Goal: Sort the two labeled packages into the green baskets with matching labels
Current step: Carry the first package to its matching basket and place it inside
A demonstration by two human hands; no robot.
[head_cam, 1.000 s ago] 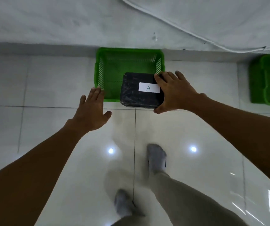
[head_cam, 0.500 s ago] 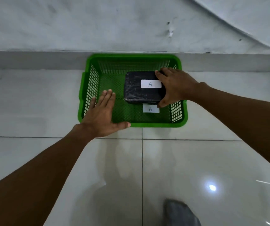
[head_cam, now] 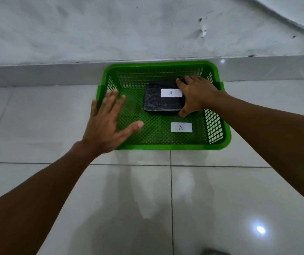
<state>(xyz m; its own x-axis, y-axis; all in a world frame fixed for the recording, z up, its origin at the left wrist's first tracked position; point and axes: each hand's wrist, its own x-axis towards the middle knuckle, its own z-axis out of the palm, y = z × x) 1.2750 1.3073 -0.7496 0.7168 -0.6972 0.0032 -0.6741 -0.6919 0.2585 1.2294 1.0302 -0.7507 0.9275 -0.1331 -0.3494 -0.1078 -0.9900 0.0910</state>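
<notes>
Head view: our right hand point(head_cam: 196, 95) grips the package point(head_cam: 163, 99), now lowered inside basket A point(head_cam: 219, 115), probably resting on its floor; left hand point(head_cam: 107, 122) hovers spread just beside. Release comes next, we judge.

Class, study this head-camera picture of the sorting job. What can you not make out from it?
- Second package and second basket: out of frame, head view.
- Right edge of the black package: covered by the right hand.
- Near-left corner of the green basket: behind the left hand.
- Whether the package rests on the basket floor: cannot tell.
</notes>
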